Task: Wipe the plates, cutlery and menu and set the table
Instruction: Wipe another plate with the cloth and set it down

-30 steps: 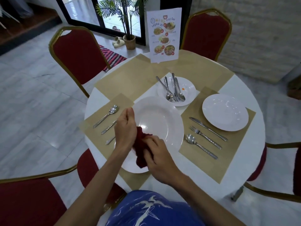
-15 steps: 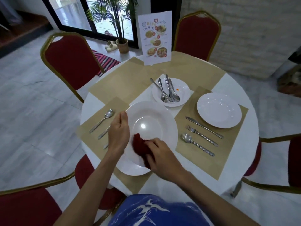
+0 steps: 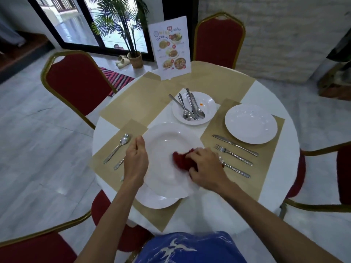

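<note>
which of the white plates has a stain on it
The small plate at the table's middle, with loose cutlery piled on it: it bears an orange spot. The right plate and the plate being wiped show none.

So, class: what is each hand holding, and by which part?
The left hand grips the large plate by its left rim; the right hand clutches the bunched red cloth.

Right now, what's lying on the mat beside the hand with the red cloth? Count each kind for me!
Plate: 1
Knife: 1
Fork: 1
Spoon: 1
Total: 4
</note>
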The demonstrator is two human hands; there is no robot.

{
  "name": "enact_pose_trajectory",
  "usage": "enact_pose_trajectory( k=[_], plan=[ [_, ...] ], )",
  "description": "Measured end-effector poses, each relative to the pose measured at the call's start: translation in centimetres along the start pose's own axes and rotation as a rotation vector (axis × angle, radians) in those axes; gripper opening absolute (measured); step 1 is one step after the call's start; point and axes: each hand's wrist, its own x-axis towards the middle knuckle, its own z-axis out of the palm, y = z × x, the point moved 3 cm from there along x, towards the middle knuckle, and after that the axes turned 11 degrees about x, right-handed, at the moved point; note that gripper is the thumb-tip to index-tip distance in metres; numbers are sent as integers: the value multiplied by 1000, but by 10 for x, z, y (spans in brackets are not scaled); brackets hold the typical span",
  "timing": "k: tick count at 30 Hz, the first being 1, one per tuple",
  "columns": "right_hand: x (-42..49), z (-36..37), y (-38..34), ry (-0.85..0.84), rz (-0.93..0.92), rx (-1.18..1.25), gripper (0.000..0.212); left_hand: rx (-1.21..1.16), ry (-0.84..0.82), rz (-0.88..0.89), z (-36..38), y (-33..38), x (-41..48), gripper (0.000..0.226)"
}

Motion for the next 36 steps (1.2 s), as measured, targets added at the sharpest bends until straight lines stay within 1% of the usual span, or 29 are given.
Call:
enact_pose_trajectory(
  k=[1,2,3,4,5,6,8,9,11,13,15,17,19,21,22,23,24,25,26,28,29,30,31,33,34,35,36],
  plan=[
    [14,-11,8,108,65,0,43,15,-12,-5,1,-3,-1,37],
    [26,-25,10,213,131,66,39,26,-30,4,3,-4,-4,37],
    [37,-37,8,306,176,177,37,36,-53,26,6,-5,-5,38],
    [46,-44,3,350,191,287,37,34,-77,56,8,-3,-7,38],
    [53,-48,-5,330,165,342,39,33,-105,95,10,2,-9,37],
    [57,-50,-16,253,91,329,43,41,-137,143,13,9,-10,37],
    [56,-46,-36,16,-99,245,58,87,-222,243,17,21,-9,38],
    [56,-45,-39,-96,-161,214,64,117,-276,276,20,23,-8,38],
    [58,-47,-32,-258,-169,185,64,197,-363,322,22,27,-6,36],
    [57,-50,-19,-323,-130,168,58,308,-379,397,22,29,-9,35],
    [51,-50,-5,-268,-85,216,52,351,-321,458,19,37,-15,40],
    [40,-47,15,-112,44,346,47,300,-225,453,12,44,-17,43],
    [23,-35,35,118,289,585,42,239,-97,408,9,52,-16,42],
    [3,-8,47,371,611,971,41,209,28,410,15,61,-20,40],
    [-8,10,48,464,782,1194,40,195,81,430,21,64,-26,39],
    [-17,26,48,518,936,1398,37,169,129,437,30,66,-33,37],
    [-23,38,45,533,1056,1552,34,129,166,420,39,66,-42,35],
    [-27,45,43,526,1140,1640,30,78,192,388,48,64,-51,33],
    [-29,46,43,520,1177,1677,28,29,206,354,56,61,-58,31],
    [-29,34,51,536,1136,1631,25,-32,182,283,63,53,-65,30],
    [-29,21,60,562,1067,1537,26,-48,136,244,65,48,-62,30],
    [-26,4,69,573,972,1393,28,-83,55,192,64,43,-57,31],
    [-23,-18,75,545,855,1208,30,-154,-54,122,62,37,-50,30],
    [-14,-65,84,389,649,851,35,-321,-350,-73,59,26,-32,31],
    [-9,-87,85,285,567,696,36,-352,-490,-156,57,25,-27,35],
    [-3,-105,82,174,478,557,36,-336,-595,-195,56,26,-22,37],
    [3,-120,74,63,372,448,35,-316,-663,-212,57,28,-19,39]
  ],
)
